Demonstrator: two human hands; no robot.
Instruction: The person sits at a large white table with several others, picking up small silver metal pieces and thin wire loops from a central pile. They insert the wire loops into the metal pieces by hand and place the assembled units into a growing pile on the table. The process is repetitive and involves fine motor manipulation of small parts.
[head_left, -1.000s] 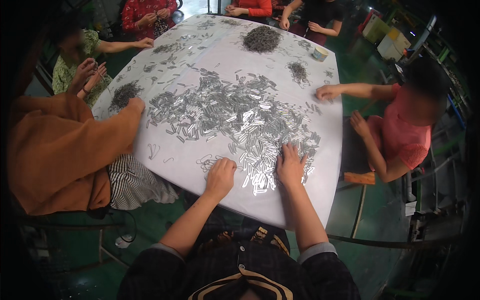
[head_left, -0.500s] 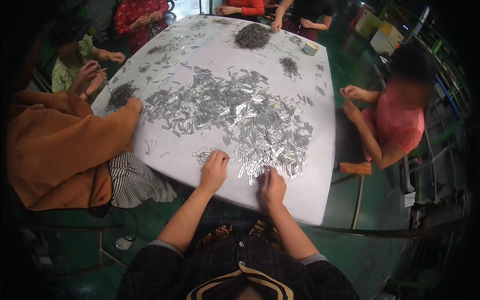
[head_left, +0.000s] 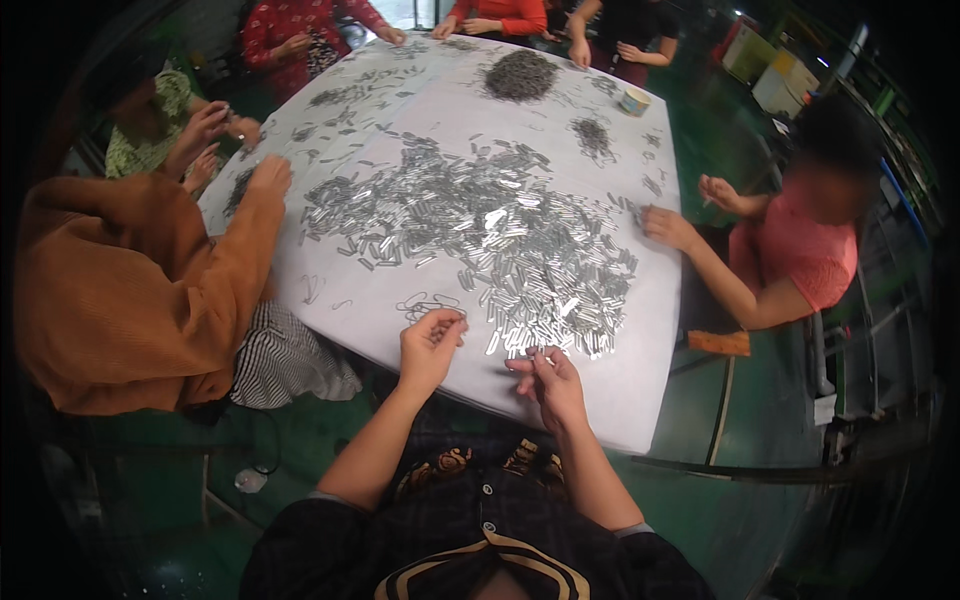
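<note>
Both hands have drawn back toward the near edge of the white table [head_left: 640, 400] since half a second ago, when they lay flat among the metal.

From the head camera, the only view: the left hand [head_left: 430, 345] is lifted, fingers curled in a pinch at a thin wire clip [head_left: 452, 318], though whether it truly grips is hard to tell. The right hand [head_left: 548, 380] is half closed with fingertips together at a small silver piece [head_left: 537, 352]; again the grasp is too small to confirm.

The big heap of silver metal pieces [head_left: 490, 235] lies at twelve o'clock from both hands, its long axis running from ten to four o'clock. Its near fringe sits just beyond the right hand, which is nearer. Loose wire loops [head_left: 425, 302] lie at twelve o'clock from the left hand.

A person in an orange sleeve [head_left: 200, 270] reaches in at nine o'clock.
</note>
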